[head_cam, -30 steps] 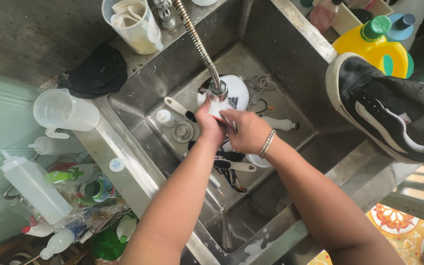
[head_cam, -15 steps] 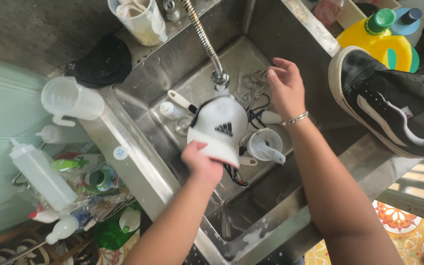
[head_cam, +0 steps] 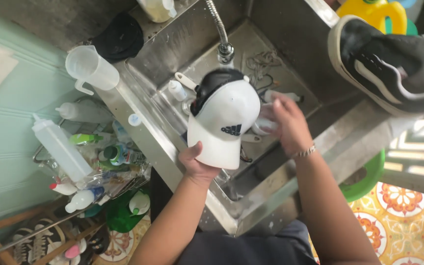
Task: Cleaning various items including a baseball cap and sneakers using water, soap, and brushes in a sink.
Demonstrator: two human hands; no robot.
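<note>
My left hand (head_cam: pixel 198 163) grips the brim of a white baseball cap (head_cam: pixel 227 114) with a black inside and a small black logo. It holds the cap up over the steel sink (head_cam: pixel 148 140), just under the faucet head (head_cam: pixel 225 50). My right hand (head_cam: pixel 286 125) is blurred, to the right of the cap and low in the basin. Its fingers curl around a small clear plastic cup (head_cam: pixel 260 126). A bracelet sits on that wrist.
A black-and-white sneaker (head_cam: pixel 393 68) lies on the sink's right edge, with a yellow jug (head_cam: pixel 371 12) behind it. A clear measuring jug (head_cam: pixel 92 68) and a black cloth item (head_cam: pixel 121 37) sit at the left. Bottles fill a rack (head_cam: pixel 60 147) below. A green basin (head_cam: pixel 366 179) is on the floor.
My left hand has lifted the cap out from under the faucet and towards me. My right hand left the far side of the basin and came down onto the clear cup.
</note>
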